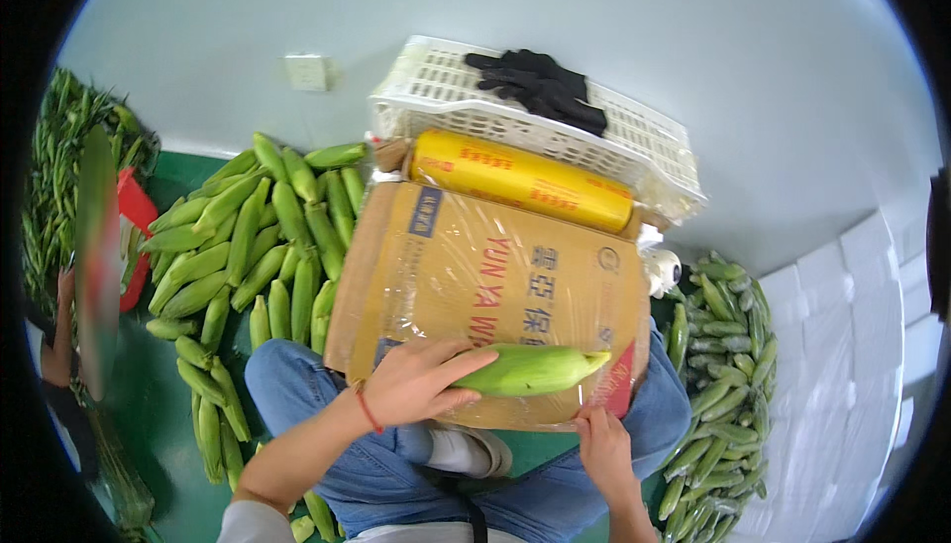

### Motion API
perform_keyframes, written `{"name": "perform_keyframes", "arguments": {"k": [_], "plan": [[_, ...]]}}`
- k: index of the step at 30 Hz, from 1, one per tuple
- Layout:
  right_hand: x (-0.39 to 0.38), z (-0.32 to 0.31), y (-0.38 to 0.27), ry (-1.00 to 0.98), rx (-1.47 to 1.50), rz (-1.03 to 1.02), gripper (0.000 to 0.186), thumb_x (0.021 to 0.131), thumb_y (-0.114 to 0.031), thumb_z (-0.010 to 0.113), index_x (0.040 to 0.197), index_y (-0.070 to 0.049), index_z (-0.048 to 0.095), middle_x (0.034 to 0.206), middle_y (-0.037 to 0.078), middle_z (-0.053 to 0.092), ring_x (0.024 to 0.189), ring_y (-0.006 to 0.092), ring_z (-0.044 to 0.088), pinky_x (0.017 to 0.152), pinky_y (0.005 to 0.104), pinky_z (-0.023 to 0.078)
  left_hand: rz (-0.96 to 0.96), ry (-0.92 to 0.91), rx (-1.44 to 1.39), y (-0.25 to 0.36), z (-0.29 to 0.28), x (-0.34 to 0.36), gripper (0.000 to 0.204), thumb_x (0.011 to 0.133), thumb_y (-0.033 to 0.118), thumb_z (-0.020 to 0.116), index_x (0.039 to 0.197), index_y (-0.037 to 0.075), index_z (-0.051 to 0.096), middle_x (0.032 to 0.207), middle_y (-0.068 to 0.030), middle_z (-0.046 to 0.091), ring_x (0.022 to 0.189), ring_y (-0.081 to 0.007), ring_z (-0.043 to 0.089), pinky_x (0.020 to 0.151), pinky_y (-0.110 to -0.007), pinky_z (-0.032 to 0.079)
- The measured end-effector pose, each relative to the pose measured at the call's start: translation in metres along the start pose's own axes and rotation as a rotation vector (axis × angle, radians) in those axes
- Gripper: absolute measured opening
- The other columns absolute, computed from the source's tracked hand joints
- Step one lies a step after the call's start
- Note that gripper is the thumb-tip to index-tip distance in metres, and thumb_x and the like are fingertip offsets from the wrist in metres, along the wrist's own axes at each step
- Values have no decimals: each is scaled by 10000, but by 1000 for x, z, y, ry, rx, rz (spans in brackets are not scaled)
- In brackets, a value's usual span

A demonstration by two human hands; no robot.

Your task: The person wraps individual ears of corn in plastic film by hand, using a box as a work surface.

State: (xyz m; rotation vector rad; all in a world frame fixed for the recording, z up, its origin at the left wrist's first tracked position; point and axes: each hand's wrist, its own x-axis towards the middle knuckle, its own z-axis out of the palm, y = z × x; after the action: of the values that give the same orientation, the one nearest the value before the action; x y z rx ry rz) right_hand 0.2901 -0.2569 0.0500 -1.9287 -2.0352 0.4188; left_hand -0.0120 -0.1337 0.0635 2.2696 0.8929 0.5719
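Head view: the left hand (414,384) was clasped over the stalk end of 1 green corn cob (530,369), fingers wrapped across its top and thumb beneath. The cob lay on the film-covered cardboard board (475,275) resting across the person's lap, its long axis running sideways from the left fingers toward the pointed tip on the person's right. The right hand (604,449) sat just below that tip, its fingers (586,424) pinched at the near edge of the board where the clear film reached; whether film was actually gripped could not be told. The left hand was the nearer to the cob; the right stood just beside the tip, not touching it. Beyond the fingers lay a yellow film roll (520,179) and a white crate (654,152) with black gloves (540,87). Piled cobs (248,246) lay left of the left fingers, wrapped cobs (728,375) right of the right fingers.
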Motion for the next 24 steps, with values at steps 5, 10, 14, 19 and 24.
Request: {"name": "perform_keyframes", "arguments": {"k": [5,10,14,19,24], "plan": [[0,-22,3,232,880,267,230,850,-54,653,1047,-7,545,1000,133,655,908,248,645,801,353,507,-55,-237,-65,-18,17,37,497,908,429,547,1331,172,500,1149,-104,608,980,-321,614,830,-421,508],[93,13,-17,75,-75,-317,576,706,-317,794,1195,-140,547,1266,139,489,1130,348,500,937,465,431,-156,226,73,-17,21,13,448,839,308,671,1221,108,551,1201,-123,578,1061,-327,579,849,-411,502],[129,16,-8,30,-126,-332,614,642,-361,811,1175,-182,564,1176,122,491,1040,339,527,855,455,466,-393,544,200,15,41,-25,355,774,198,742,1056,39,595,1179,-157,574,1077,-342,564,840,-402,507],[142,18,3,41,-75,-437,603,614,-354,827,1141,-187,585,1103,98,499,975,307,547,794,442,489,-541,646,-357,-51,15,-54,54,904,74,594,898,24,576,846,-36,641,782,-97,603,694,-239,497],[155,12,3,51,-63,-543,599,609,-340,829,1129,-164,588,1062,73,516,946,291,551,782,430,492,-254,274,-251,-82,-34,79,129,921,130,564,860,24,604,841,-81,644,806,-175,615,714,-304,499]]}}
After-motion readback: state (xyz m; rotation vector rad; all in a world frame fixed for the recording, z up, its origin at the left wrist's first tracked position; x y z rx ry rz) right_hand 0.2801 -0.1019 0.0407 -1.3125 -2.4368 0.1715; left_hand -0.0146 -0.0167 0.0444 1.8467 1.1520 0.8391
